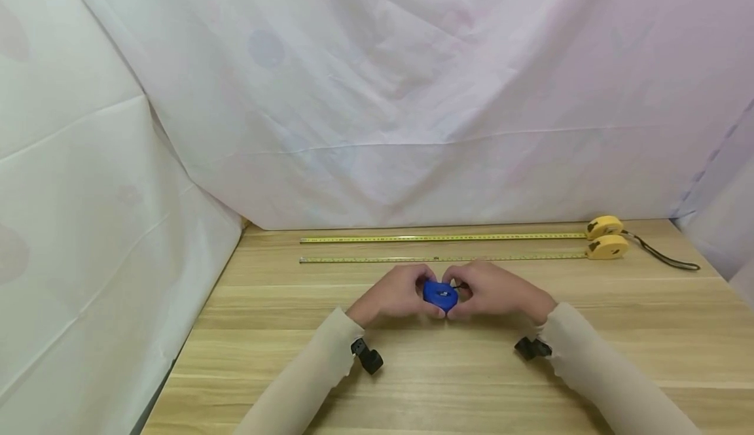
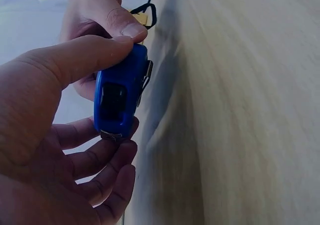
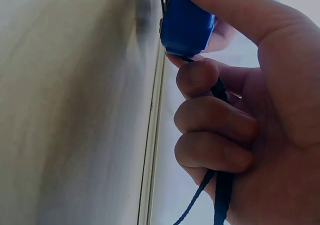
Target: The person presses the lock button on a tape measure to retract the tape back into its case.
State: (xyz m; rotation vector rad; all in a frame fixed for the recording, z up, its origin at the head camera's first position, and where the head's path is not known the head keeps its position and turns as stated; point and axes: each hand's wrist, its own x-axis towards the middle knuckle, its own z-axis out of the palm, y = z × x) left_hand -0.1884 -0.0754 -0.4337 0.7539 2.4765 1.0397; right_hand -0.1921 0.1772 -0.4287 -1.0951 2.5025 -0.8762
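Observation:
A blue tape measure (image 1: pixel 440 295) is held between both hands above the wooden table. My left hand (image 1: pixel 397 293) pinches it from the left, thumb along one edge and fingers at the opposite one. From the right, my right hand (image 1: pixel 487 289) grips its other end. In the left wrist view, a metal end tip (image 2: pixel 111 135) shows at the mouth of the blue case, close to the left fingertips. A metal clip (image 2: pixel 146 76) sits on its side. The black wrist strap (image 3: pixel 223 197) runs through the curled fingers of the right hand and hangs below them.
Beyond the hands, two yellow tape measures (image 1: pixel 604 227) (image 1: pixel 608 247) lie at the right, their blades (image 1: pixel 436 238) (image 1: pixel 436 259) drawn out leftward, roughly parallel. A dark strap (image 1: pixel 662 255) trails from them to the right. White cloth (image 1: pixel 383 180) hangs behind the table (image 1: pixel 448 382) and at its left.

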